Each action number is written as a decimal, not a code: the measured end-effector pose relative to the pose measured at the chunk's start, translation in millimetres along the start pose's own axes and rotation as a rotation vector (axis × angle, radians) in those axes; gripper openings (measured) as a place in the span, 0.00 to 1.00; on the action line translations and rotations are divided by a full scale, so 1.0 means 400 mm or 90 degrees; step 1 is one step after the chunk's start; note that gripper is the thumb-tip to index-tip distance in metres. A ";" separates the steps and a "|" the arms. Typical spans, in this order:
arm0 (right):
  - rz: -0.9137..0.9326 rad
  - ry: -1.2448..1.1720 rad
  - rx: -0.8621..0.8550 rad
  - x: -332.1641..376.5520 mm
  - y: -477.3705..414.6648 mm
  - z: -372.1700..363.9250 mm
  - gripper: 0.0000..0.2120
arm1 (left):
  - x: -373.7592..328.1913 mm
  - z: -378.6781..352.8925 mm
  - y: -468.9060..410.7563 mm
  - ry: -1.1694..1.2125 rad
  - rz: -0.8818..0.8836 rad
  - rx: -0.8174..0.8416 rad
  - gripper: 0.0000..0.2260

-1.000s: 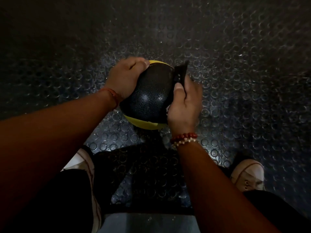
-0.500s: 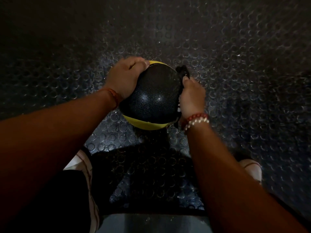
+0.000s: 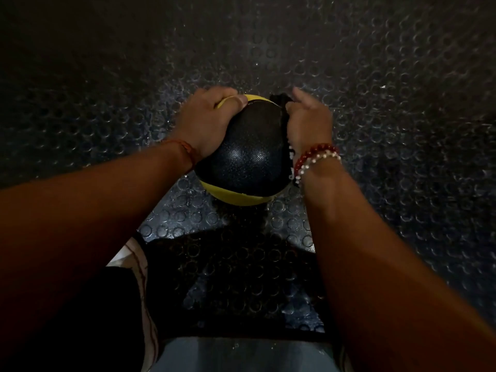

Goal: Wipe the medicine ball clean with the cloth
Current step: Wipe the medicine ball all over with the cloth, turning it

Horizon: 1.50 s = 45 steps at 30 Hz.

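A black medicine ball (image 3: 248, 154) with yellow panels at its far and near ends is held above the floor in the middle of the view. My left hand (image 3: 205, 124) cups its left side, fingers curled over the far yellow panel. My right hand (image 3: 308, 122) presses a dark cloth (image 3: 280, 102) against the ball's right side, fingers wrapped on the cloth. Only a bunched tip of the cloth shows beyond my fingers and a thin strip along my palm; the rest is hidden under the hand.
The floor (image 3: 375, 76) is dark rubber matting with raised round studs, dimly lit. A white shoe (image 3: 128, 253) peeks out beside my left forearm. A pale grey surface (image 3: 241, 355) lies at the bottom edge between my arms.
My right hand with the cloth has slid along the ball's right side, away from me toward the far end. My left hand keeps its grip and the ball stays in place.
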State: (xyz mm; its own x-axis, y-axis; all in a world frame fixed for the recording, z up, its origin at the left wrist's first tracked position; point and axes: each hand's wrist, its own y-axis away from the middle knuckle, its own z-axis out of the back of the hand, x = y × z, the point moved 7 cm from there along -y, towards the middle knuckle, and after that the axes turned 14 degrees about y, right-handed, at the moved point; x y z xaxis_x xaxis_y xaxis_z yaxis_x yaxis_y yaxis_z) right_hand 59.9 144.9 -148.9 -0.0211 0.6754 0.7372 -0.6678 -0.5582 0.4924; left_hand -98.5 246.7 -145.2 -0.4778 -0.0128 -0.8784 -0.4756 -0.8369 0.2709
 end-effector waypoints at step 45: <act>0.052 0.001 -0.219 -0.054 0.174 -0.003 0.14 | 0.000 -0.001 -0.013 0.061 0.002 0.028 0.05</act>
State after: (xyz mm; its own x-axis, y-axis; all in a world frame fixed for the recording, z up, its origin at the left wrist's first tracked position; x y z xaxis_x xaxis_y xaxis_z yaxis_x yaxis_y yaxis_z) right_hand 13.0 92.0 -131.1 -0.0863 0.6364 0.7665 -0.8756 -0.4155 0.2464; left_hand -95.7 250.7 -146.7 -0.4078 -0.0689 -0.9105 -0.5069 -0.8123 0.2885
